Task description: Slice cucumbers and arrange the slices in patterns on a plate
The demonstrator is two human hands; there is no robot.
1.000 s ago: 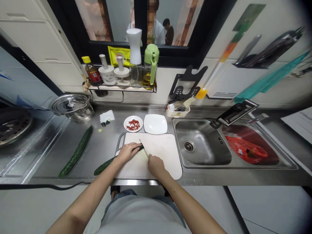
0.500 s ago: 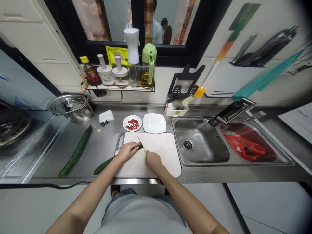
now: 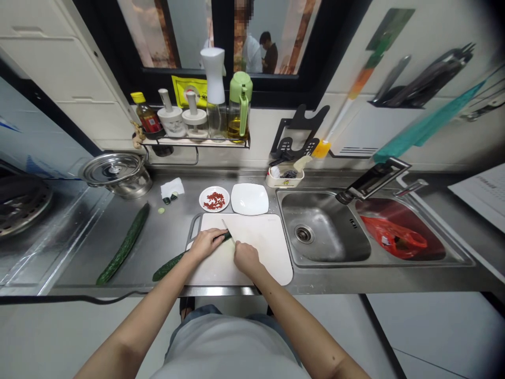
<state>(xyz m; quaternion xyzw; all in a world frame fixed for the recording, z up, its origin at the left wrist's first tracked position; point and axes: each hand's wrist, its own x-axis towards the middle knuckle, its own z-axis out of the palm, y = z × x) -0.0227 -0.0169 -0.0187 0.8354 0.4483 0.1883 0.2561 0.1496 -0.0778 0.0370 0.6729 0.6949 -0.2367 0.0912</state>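
On the white cutting board [image 3: 264, 252], my left hand [image 3: 205, 245] is closed over a dark green cucumber [image 3: 169, 266], whose far part sticks out past the board's left side. My right hand [image 3: 246, 258] is wrapped round the handle of a knife [image 3: 228, 229]; its blade stands at the cucumber's right end, close to my left fingertips. Behind the board are a small plate [image 3: 202, 199] with red pieces and a bare white square plate [image 3: 250, 199]. Another whole cucumber [image 3: 124, 245] lies on the counter to the left.
A lidded steel pot [image 3: 118, 176] stands back left, near a white tissue [image 3: 172, 187] with cucumber bits. To the right is a double sink [image 3: 327, 226] with a red bag [image 3: 394, 237]. Bottles line a rack [image 3: 197, 141] under the window. People show in the glass.
The view has shifted very slightly. Both hands keep nearly the same place, with the knife still at the cucumber's end.
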